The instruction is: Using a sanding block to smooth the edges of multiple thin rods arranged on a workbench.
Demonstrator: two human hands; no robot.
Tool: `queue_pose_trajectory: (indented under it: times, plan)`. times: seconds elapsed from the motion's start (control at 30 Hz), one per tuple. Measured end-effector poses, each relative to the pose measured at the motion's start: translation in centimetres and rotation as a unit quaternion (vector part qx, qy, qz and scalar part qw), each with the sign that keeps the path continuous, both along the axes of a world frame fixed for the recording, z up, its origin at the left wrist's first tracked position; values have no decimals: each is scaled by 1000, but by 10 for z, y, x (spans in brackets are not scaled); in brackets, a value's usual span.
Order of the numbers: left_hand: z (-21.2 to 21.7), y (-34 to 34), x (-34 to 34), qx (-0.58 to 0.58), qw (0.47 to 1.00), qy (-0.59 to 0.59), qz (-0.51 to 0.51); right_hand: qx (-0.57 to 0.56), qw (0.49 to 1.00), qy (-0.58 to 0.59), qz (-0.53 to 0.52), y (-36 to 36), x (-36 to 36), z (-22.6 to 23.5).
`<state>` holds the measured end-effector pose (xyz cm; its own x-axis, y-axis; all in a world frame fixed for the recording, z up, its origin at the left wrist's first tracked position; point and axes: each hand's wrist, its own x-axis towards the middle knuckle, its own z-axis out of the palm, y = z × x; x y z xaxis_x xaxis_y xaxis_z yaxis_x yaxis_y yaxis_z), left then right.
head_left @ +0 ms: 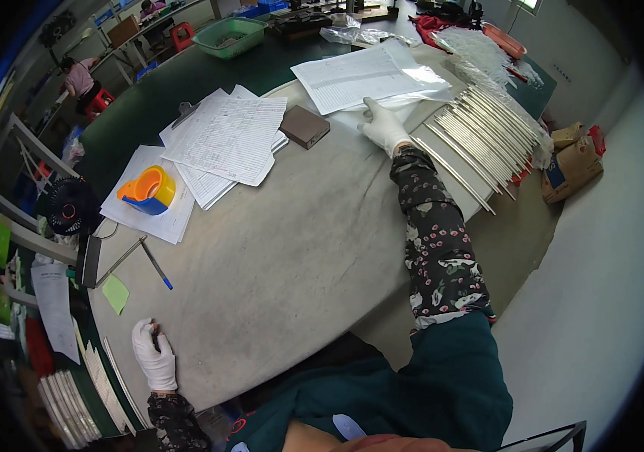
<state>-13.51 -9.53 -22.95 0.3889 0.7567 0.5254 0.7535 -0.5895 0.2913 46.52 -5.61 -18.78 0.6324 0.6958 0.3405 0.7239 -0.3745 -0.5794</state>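
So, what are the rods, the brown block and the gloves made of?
Rods: probably metal, smooth and silvery, with bright glints. Block: dull brown, perhaps metal or wood; I can't tell. Gloves: likely cloth, matte white with soft creases.

White-gloved hands (385, 129), black floral oversleeves (443, 245), teal top (461, 369)

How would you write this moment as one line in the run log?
left hand: white glove, near grey tabletop's left edge | right hand: white glove, beside paper sheet and metal rods | right grip: unclear
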Motion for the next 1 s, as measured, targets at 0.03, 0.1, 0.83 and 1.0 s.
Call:
queue_pose_trajectory:
  times: [0.03, 0.1, 0.83, 1.0]
  plan:
    - [3, 0, 3, -12, 1000, -1, 9, -19, 1000, -9, 6, -3, -3, 7]
    - [9, 0, 12, -18, 999, -5, 28, -55, 996, -46, -51, -16, -8, 20]
    - [24, 6, 54, -82, 995, 48, 41, -223, 969, -93, 47, 264, -4, -37]
    - [20, 5, 49, -100, 994, 31, 34, -248, 941, -226, 41, 270, -13, -32]
